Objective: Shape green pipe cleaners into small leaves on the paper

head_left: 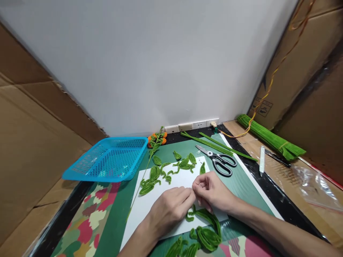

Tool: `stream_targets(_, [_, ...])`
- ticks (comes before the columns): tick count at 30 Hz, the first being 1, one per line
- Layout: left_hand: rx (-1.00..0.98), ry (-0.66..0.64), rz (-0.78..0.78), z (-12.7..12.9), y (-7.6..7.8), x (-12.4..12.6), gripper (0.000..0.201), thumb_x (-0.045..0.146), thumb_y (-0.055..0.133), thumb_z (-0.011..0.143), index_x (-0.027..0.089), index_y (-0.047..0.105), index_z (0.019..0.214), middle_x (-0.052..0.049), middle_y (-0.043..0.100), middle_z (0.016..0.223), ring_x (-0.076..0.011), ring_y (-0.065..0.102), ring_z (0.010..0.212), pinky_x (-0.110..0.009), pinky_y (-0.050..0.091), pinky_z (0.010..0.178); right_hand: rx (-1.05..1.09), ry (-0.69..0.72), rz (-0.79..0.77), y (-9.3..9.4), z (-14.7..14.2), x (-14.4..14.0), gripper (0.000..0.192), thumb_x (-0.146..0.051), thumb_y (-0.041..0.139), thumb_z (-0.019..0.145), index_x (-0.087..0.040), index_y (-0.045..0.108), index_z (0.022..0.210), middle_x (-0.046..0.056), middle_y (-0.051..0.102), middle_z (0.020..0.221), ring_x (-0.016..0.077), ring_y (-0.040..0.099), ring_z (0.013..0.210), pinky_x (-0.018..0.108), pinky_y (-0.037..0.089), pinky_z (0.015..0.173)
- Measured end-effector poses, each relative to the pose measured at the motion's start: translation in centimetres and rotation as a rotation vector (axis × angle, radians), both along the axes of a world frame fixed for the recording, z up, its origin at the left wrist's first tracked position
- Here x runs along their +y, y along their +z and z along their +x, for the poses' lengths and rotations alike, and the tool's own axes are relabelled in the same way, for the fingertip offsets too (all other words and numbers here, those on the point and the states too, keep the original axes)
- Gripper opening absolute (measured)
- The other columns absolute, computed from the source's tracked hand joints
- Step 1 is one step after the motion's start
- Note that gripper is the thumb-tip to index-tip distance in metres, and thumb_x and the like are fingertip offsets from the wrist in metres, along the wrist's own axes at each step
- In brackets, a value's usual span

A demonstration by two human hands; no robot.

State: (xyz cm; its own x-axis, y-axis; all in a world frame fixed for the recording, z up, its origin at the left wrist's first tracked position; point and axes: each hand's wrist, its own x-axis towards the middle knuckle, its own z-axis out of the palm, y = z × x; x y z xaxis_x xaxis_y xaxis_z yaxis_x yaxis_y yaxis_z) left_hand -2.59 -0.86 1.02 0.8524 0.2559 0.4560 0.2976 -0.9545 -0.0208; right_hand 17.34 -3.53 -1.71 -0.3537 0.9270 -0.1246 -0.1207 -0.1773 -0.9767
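Note:
My left hand (173,207) and my right hand (213,189) meet over a white sheet of paper (171,180), fingertips pinched together. Whatever lies between the fingers is hidden. Just below them, a green chenille stem (216,225) curves toward a coiled leaf shape (208,238) at the sheet's near edge; whether either hand grips it, I cannot tell. Several fuzzy green leaf shapes (154,173) lie on the far part of the paper. One single leaf (202,168) is just beyond my right hand. More leaf pieces (177,248) sit at the bottom, near my left wrist.
A blue mesh basket (107,175) stands at left beside orange flowers on a green stem (157,142). Black-handled scissors (222,165) and loose green stems (214,144) lie at right. Farther right are a white pen-like tool (262,160), a green stem bundle (270,137) and a plastic bag (318,187).

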Motion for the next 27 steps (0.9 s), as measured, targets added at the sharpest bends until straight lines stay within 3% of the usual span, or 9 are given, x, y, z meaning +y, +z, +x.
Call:
stream_targets(2, [-0.086, 0.045, -0.177, 0.1, 0.0, -0.2, 0.024, 0.011, 0.045, 0.104, 0.017, 0.061, 0.087, -0.002, 0.057, 0.072, -0.0173, 0.050, 0.064, -0.031, 0.034, 0.059, -0.118, -0.026, 0.149, 0.4, 0.4, 0.1, 0.031, -0.041, 0.058, 0.099, -0.020, 0.056, 0.075, -0.003, 0.060, 0.056, 0.0103, 0.049, 0.037, 0.021, 0.037, 0.036])
stream_targets(6, [-0.347, 0.269, -0.922, 0.8, -0.2, -0.9, 0.026, 0.033, 0.053, 0.107, 0.017, 0.064, 0.089, 0.001, 0.055, 0.073, -0.0125, 0.045, 0.063, -0.024, 0.036, 0.058, -0.458, -0.160, 0.825, 0.7, 1.4, 0.2, 0.014, -0.022, 0.054, 0.100, -0.018, 0.064, 0.091, 0.002, 0.067, 0.072, 0.0135, 0.060, 0.059, 0.024, 0.045, 0.057])
stream_targets(8, [-0.450, 0.281, -1.264, 1.2, -0.4, -1.0, 0.031, 0.044, 0.059, 0.104, 0.017, 0.064, 0.088, 0.002, 0.050, 0.071, -0.0106, 0.040, 0.060, -0.022, 0.033, 0.054, -0.526, -0.208, 1.044, 0.4, 1.8, 0.3, 0.011, -0.018, 0.053, 0.101, -0.018, 0.063, 0.097, 0.003, 0.068, 0.075, 0.0136, 0.060, 0.060, 0.024, 0.043, 0.056])
stream_targets(11, [-0.550, 0.237, -1.688, 1.7, -1.0, -0.9, 0.038, 0.054, 0.066, 0.098, 0.019, 0.057, 0.087, 0.008, 0.034, 0.060, -0.0073, 0.024, 0.050, -0.019, 0.021, 0.045, -0.603, -0.257, 1.202, -0.3, 2.1, 0.5, 0.011, -0.017, 0.051, 0.103, -0.020, 0.060, 0.097, 0.001, 0.066, 0.071, 0.0133, 0.056, 0.054, 0.025, 0.038, 0.051])
stream_targets(14, [-0.611, 0.179, -1.890, 2.0, -1.4, -0.8, 0.041, 0.055, 0.071, 0.094, 0.021, 0.051, 0.087, 0.012, 0.027, 0.057, -0.0058, 0.015, 0.049, -0.017, 0.015, 0.044, -0.646, -0.268, 1.225, -0.5, 2.2, 0.5, 0.014, -0.018, 0.049, 0.104, -0.020, 0.060, 0.095, 0.000, 0.065, 0.069, 0.0128, 0.054, 0.053, 0.026, 0.036, 0.051])
stream_targets(17, [-0.624, 0.182, -1.777, 1.9, -1.2, -0.9, 0.038, 0.052, 0.071, 0.095, 0.020, 0.053, 0.088, 0.011, 0.033, 0.055, -0.0055, 0.020, 0.046, -0.016, 0.019, 0.044, -0.555, -0.217, 1.063, 0.1, 2.2, 0.3, 0.013, -0.020, 0.052, 0.103, -0.019, 0.062, 0.094, -0.001, 0.064, 0.069, 0.0113, 0.051, 0.053, 0.024, 0.036, 0.051])
stream_targets(22, [-0.514, 0.222, -1.216, 1.2, -0.1, -0.8, 0.028, 0.040, 0.069, 0.098, 0.016, 0.069, 0.082, -0.001, 0.061, 0.070, -0.0110, 0.050, 0.060, -0.021, 0.040, 0.056, -0.179, -0.073, 0.503, 1.5, 1.5, -0.3, 0.017, -0.030, 0.062, 0.099, -0.019, 0.062, 0.086, -0.003, 0.060, 0.064, 0.0102, 0.054, 0.052, 0.021, 0.041, 0.051])
stream_targets(25, [-0.390, 0.191, -0.914, 0.6, 0.5, -0.5, 0.023, 0.027, 0.063, 0.101, 0.017, 0.070, 0.082, 0.000, 0.061, 0.068, -0.0109, 0.049, 0.059, -0.022, 0.038, 0.055, 0.053, 0.028, 0.181, 1.7, 1.1, -0.2, 0.027, -0.042, 0.072, 0.095, -0.019, 0.060, 0.085, -0.005, 0.061, 0.062, 0.0084, 0.052, 0.045, 0.018, 0.040, 0.043])
stream_targets(27, [-0.316, 0.135, -0.697, 0.3, 0.7, -0.3, 0.020, 0.018, 0.060, 0.101, 0.018, 0.068, 0.082, 0.002, 0.054, 0.064, -0.0101, 0.044, 0.055, -0.023, 0.034, 0.052, 0.125, 0.060, 0.077, 1.6, 1.0, 0.1, 0.033, -0.046, 0.077, 0.091, -0.019, 0.060, 0.084, -0.005, 0.062, 0.060, 0.0070, 0.049, 0.041, 0.017, 0.038, 0.038])
